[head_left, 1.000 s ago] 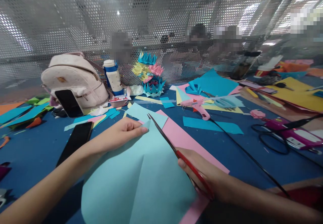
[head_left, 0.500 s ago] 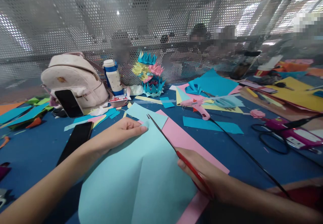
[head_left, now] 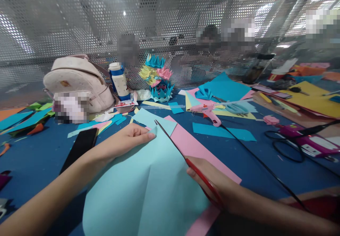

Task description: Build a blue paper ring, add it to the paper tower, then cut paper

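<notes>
My left hand (head_left: 134,136) pinches the upper left edge of a large light-blue paper sheet (head_left: 127,190), thumb on top. The sheet bows up toward me and has a crease down its middle. In my right hand (head_left: 209,179) is a pair of scissors with red handles (head_left: 204,181). Their dark blades lie across the sheet, tips close to my left thumb, and a cut line shows near the tips. Under the blue sheet a pink paper sheet (head_left: 202,145) sticks out to the right. The lower scissor handle is partly hidden by my fingers.
A pink glue gun (head_left: 208,112) with a black cord lies right of centre. Behind stand a folded-paper flower stack (head_left: 159,83), a bottle (head_left: 119,82) and a white backpack (head_left: 77,78). A black phone (head_left: 81,147) lies left; a purple power strip (head_left: 308,140) lies right.
Both hands stay almost in place. The blue sheet's lower right part has shifted slightly, covering a little more of the pink paper near the scissor handles.
</notes>
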Motion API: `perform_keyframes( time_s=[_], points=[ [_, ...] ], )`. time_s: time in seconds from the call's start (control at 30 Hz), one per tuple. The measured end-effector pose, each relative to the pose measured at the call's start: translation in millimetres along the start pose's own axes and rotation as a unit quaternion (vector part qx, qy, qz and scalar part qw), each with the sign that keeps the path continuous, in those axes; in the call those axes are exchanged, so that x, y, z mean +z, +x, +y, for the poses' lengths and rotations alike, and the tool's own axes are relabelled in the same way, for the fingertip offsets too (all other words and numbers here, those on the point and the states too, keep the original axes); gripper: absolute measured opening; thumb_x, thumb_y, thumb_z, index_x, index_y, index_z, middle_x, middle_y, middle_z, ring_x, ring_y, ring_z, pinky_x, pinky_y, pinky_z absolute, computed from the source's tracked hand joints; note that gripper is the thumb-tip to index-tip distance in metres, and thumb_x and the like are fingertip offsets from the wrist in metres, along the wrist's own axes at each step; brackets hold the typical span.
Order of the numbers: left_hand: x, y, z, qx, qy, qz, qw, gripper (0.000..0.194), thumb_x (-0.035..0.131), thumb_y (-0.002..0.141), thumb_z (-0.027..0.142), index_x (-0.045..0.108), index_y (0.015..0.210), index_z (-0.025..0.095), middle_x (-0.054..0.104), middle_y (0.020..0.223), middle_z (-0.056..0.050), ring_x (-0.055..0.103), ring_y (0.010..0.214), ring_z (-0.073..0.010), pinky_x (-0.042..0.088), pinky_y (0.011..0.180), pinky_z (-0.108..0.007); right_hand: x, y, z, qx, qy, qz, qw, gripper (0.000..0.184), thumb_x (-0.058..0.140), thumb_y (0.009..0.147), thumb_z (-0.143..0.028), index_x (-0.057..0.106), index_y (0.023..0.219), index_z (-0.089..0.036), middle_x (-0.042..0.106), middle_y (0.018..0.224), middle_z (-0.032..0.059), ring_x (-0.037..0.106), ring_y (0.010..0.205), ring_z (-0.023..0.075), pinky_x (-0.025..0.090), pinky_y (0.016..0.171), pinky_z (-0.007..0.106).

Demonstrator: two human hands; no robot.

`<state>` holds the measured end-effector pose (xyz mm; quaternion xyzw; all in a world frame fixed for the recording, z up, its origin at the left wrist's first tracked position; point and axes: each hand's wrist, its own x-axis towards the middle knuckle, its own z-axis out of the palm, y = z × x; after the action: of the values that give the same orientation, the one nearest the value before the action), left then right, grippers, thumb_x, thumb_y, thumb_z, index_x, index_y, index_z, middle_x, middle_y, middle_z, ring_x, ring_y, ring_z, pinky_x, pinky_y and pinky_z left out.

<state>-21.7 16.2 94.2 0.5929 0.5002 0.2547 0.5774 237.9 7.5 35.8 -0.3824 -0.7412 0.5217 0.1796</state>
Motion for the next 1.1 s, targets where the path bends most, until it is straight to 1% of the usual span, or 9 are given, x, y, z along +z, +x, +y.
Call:
perform_keyframes(
  time_s=[0.1, 0.17, 0.27, 0.33, 0.5, 0.6, 0.77, 0.93, 1.1],
  points=[
    [0.4, 0, 1, 0.003, 0.017, 0.007, 1.0, 0.054, 0.064, 0.082, 0.061, 0.045, 0.055, 0.018, 0.041, 0.05, 0.004, 0.033, 0.042, -0.0065, 0.024, 0.034, -0.017, 0, 2, 4, -0.011, 0.004, -0.006, 1.0, 0.056, 0.045, 0.09, -0.068, 0.068, 0.089, -0.017, 0.071, 0.093, 0.0096, 0.064, 0.086, 0.0258, 0.053, 0.083, 0.038],
    [0.4, 0, 1, -0.002, 0.021, 0.005, 1.0, 0.054, 0.064, 0.082, 0.062, 0.045, 0.056, 0.018, 0.04, 0.049, 0.005, 0.033, 0.043, -0.0068, 0.026, 0.035, -0.017, 1, 2, 6, -0.009, 0.008, -0.006, 1.0, 0.057, 0.045, 0.09, -0.069, 0.069, 0.089, -0.016, 0.071, 0.092, 0.0096, 0.064, 0.085, 0.0257, 0.053, 0.082, 0.037],
    [0.5, 0, 1, -0.012, 0.017, -0.001, 1.0, 0.054, 0.063, 0.082, 0.063, 0.047, 0.057, 0.018, 0.041, 0.048, 0.004, 0.034, 0.042, -0.007, 0.03, 0.036, -0.017, 1, 3, 8, -0.004, 0.005, -0.006, 1.0, 0.058, 0.046, 0.089, -0.07, 0.069, 0.089, -0.016, 0.071, 0.091, 0.0091, 0.064, 0.084, 0.0258, 0.053, 0.08, 0.037],
    [0.3, 0, 1, -0.01, 0.016, 0.0, 1.0, 0.054, 0.064, 0.081, 0.064, 0.047, 0.057, 0.018, 0.041, 0.048, 0.004, 0.034, 0.042, -0.0069, 0.031, 0.037, -0.018, 0, 2, 8, -0.005, 0.001, -0.008, 1.0, 0.059, 0.045, 0.089, -0.07, 0.069, 0.091, -0.017, 0.071, 0.092, 0.0091, 0.064, 0.084, 0.0258, 0.053, 0.079, 0.036],
    [-1.7, 0, -1, -0.011, 0.018, -0.004, 1.0, 0.055, 0.064, 0.081, 0.063, 0.045, 0.057, 0.018, 0.039, 0.047, 0.005, 0.032, 0.04, -0.0063, 0.028, 0.037, -0.018, -5, 1, 2, -0.038, -0.022, -0.023, 0.999, 0.063, 0.043, 0.089, -0.072, 0.069, 0.097, -0.016, 0.07, 0.095, 0.0109, 0.062, 0.084, 0.0253, 0.052, 0.08, 0.036],
    [-2.6, 1, -1, -0.012, 0.012, -0.012, 1.0, 0.054, 0.064, 0.082, 0.061, 0.045, 0.057, 0.017, 0.04, 0.048, 0.006, 0.031, 0.04, -0.0057, 0.025, 0.038, -0.018, -8, 1, -2, -0.043, -0.044, -0.03, 0.998, 0.064, 0.041, 0.089, -0.074, 0.068, 0.1, -0.016, 0.07, 0.094, 0.0105, 0.061, 0.083, 0.0244, 0.051, 0.081, 0.035],
    [-1.9, 0, -1, -0.02, -0.004, -0.027, 0.999, 0.051, 0.062, 0.085, 0.059, 0.052, 0.062, 0.016, 0.048, 0.053, 0.003, 0.037, 0.042, -0.0065, 0.028, 0.039, -0.017, -10, 0, -8, -0.053, -0.059, -0.035, 0.996, 0.062, 0.042, 0.09, -0.072, 0.068, 0.106, -0.017, 0.069, 0.098, 0.0106, 0.061, 0.086, 0.025, 0.051, 0.083, 0.035],
    [-2.6, 0, -2, -0.022, -0.002, -0.037, 0.999, 0.05, 0.063, 0.086, 0.058, 0.05, 0.062, 0.016, 0.046, 0.053, 0.003, 0.035, 0.042, -0.0058, 0.028, 0.039, -0.016, -11, 2, -10, -0.073, -0.049, -0.039, 0.995, 0.067, 0.039, 0.09, -0.073, 0.066, 0.116, -0.018, 0.068, 0.106, 0.0117, 0.062, 0.092, 0.0266, 0.05, 0.087, 0.037],
    [-3.8, 1, -5, -0.017, 0.008, -0.046, 0.999, 0.049, 0.06, 0.088, 0.057, 0.049, 0.063, 0.016, 0.044, 0.053, 0.004, 0.034, 0.042, -0.0058, 0.027, 0.039, -0.016, -8, 2, -7, -0.057, -0.036, -0.027, 0.997, 0.069, 0.038, 0.089, -0.076, 0.068, 0.109, -0.017, 0.069, 0.101, 0.0111, 0.062, 0.088, 0.0252, 0.05, 0.085, 0.035]
  ],
)
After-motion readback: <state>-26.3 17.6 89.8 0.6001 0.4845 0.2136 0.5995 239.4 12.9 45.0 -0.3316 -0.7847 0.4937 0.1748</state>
